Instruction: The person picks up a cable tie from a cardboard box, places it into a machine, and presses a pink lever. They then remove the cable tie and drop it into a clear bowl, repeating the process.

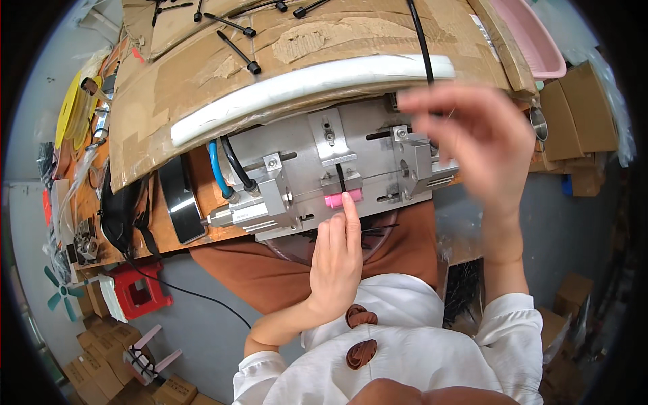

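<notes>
At the machine's near edge, my left hand point(337, 260) has its index finger stretched out, the tip pressing on a small pink piece point(343, 198). Its other fingers are curled in, and its thumb is hidden. A thin black rod point(341, 177) stands up from the pink piece, in front of a small metal bracket point(329, 137). My right hand point(482, 138) is raised over the right metal block point(414, 169), smeared by motion. Whether it holds anything does not show. A black cable point(420, 37) runs down from the far side and passes behind its fingertips.
A left metal block point(275, 196) carries an air cylinder with blue and black hoses. Beyond the machine, a white foam tube point(310, 91) edges the cardboard point(162, 111), where several black rods with knobbed ends lie. A phone point(181, 199) rests at left, a pink basin point(533, 37) far right.
</notes>
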The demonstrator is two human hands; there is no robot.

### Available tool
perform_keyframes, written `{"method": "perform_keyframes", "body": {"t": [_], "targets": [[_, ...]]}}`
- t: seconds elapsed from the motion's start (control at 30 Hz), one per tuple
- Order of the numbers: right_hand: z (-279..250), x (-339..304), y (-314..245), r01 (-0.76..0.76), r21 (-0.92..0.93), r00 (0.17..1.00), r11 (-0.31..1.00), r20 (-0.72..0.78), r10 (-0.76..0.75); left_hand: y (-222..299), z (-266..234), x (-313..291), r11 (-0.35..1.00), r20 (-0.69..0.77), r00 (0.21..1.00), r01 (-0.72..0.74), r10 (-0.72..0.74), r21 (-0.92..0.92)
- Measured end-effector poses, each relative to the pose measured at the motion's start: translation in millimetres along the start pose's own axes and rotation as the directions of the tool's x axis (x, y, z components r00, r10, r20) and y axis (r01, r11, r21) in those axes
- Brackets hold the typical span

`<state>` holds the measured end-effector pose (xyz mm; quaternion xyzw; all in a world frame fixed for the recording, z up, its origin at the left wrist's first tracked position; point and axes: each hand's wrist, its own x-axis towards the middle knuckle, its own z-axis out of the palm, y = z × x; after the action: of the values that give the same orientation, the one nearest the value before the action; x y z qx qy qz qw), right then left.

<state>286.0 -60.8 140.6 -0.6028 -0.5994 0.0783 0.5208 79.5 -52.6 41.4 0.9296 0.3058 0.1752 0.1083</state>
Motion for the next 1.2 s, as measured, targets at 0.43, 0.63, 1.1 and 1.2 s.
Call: {"method": "perform_keyframes", "body": {"t": [0.43, 0.63, 1.1, 1.2], "targets": [[88.0, -124.6, 9.8, 0.072, -0.216, 0.987, 0.974, 0.156, -0.039, -106.8, -86.2, 159.8, 0.998, -0.395, 0.917, -0.044, 0.058, 0.044], [82.9, -123.9, 12.1, 0.028, -0.238, 0.98, 0.971, 0.2, 0.021, -99.4, -104.7, 168.6, 0.992, -0.128, 0.992, -0.029, 0.013, -0.121], [55.3, 172.7, 62.1, 0.455, -0.618, 0.885, 0.641, 0.23, -0.406, -104.3, -107.4, 137.0, 0.932, -0.224, 0.974, -0.053, -0.031, -0.36], [52.6, 178.8, 57.1, 0.402, -0.57, 0.885, 0.716, 0.441, -0.146, -107.7, -107.4, 128.4, 0.917, -0.214, 0.972, 0.001, -0.094, -0.4]]}}
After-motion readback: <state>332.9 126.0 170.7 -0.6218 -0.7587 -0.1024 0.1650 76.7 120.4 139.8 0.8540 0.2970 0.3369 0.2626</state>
